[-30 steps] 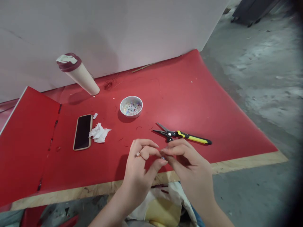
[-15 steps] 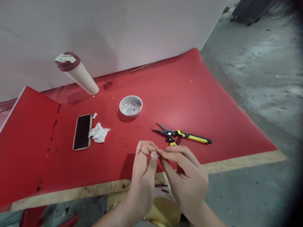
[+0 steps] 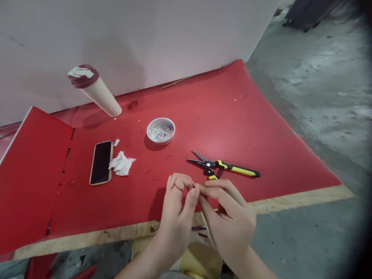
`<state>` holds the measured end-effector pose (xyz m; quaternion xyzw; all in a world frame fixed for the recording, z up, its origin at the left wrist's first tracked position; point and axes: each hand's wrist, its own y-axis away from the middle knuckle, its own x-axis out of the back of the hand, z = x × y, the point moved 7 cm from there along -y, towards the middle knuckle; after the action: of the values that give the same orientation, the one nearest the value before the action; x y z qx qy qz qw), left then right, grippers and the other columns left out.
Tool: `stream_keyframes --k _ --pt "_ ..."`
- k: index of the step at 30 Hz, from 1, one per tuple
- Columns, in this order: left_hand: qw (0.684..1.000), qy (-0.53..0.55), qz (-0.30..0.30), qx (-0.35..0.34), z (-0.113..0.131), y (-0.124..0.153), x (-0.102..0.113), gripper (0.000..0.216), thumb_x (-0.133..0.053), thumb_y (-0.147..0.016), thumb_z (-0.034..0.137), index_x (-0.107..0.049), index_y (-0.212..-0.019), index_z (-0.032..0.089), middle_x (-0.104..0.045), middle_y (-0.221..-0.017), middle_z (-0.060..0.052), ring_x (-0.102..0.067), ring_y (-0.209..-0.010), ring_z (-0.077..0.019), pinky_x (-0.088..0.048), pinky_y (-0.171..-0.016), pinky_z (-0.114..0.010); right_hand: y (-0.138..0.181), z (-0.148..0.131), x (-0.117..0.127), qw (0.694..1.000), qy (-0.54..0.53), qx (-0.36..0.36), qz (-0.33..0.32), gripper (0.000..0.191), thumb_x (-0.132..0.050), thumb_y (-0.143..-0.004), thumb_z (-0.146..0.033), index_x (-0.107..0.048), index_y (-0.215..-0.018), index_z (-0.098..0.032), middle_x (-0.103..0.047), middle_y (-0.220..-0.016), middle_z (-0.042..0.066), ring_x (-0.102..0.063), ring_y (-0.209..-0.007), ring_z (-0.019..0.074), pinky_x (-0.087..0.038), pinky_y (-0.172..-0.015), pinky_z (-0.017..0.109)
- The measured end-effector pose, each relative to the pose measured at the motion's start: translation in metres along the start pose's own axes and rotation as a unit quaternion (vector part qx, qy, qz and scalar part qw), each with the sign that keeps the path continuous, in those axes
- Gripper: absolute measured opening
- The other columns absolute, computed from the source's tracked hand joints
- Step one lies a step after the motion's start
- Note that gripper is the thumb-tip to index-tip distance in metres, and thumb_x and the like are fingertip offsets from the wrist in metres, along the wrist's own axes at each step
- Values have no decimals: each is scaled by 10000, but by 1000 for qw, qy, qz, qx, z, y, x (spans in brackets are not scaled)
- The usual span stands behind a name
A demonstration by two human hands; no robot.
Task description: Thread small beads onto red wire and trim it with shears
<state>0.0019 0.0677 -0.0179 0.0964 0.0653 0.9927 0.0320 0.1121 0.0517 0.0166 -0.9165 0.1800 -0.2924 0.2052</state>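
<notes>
This looks like a small workshop. The tabletop [image 3: 221, 124] is red with a bare wood edge [image 3: 290, 202]. On the tabletop are yellow and black snips [image 3: 241, 170], a bowl [image 3: 162, 143] of tiny bits, and red thready scraps [image 3: 133, 104]. Past its right side are a rough grey floor [image 3: 305, 240] and a big dark box [image 3: 312, 13] on wheels.

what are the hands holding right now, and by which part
It cannot be told: the left hand and right hand come together at the fingertips, which hide whatever may be pinched there, so no held part shows.
</notes>
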Motion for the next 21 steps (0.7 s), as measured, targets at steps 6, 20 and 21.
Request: stream_keyframes --k 6,20,21 --pt "996 -75 24 -45 3 1 2 243 -314 -933 276 -435 -734 206 -477 -771 -18 -442 -780 -158 -342 -818 -337 1 -3 -3 1000 -18 3 -21 160 -589 -767 -65 -603 -712 -214 -602 -709 12 -589 -593 119 -488 -507 225" --pt "972 189 61 124 -18 2 -3 258 -416 -893 371 -439 -713 187 -377 -725 5 -383 -679 -107 -394 -647 -210 1 -9 -3 998 -49 29 -14 197 -583 -757 -36 -640 -748 -224 -628 -702 6 -596 -596 117 -488 -508 218" --pt "973 187 56 120 -19 0 -2 276 -422 -890 382 -445 -699 184 -397 -720 2 -394 -681 -107 -395 -652 -213 0 -6 -3 998 -55 15 -17 191 -582 -758 -42 -645 -744 -222 -627 -706 8 -596 -602 119 -488 -512 221"
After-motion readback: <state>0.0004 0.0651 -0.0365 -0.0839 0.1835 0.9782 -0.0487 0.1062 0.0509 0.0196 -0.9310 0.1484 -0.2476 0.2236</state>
